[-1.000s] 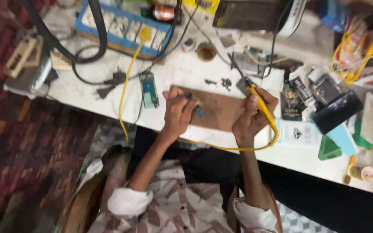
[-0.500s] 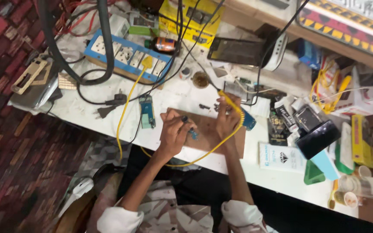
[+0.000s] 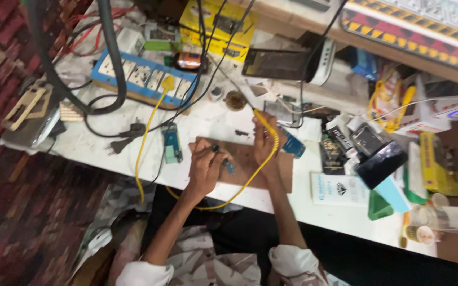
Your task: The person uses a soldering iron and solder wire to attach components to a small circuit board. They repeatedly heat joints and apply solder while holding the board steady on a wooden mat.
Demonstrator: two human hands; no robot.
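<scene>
My left hand [image 3: 203,170] pinches a small tool [image 3: 214,149] over the brown board [image 3: 247,172]; my right hand [image 3: 265,144] grips the yellow iron [image 3: 267,123].

A blue power strip [image 3: 141,78] lies at the counter's [image 3: 102,145] far left edge, a black hose [image 3: 109,58] curving over it. A dark phone [image 3: 274,64] leans beside a yellow box [image 3: 216,32]. Right of centre lie a white booklet [image 3: 337,189] and a green wedge [image 3: 380,207].
</scene>
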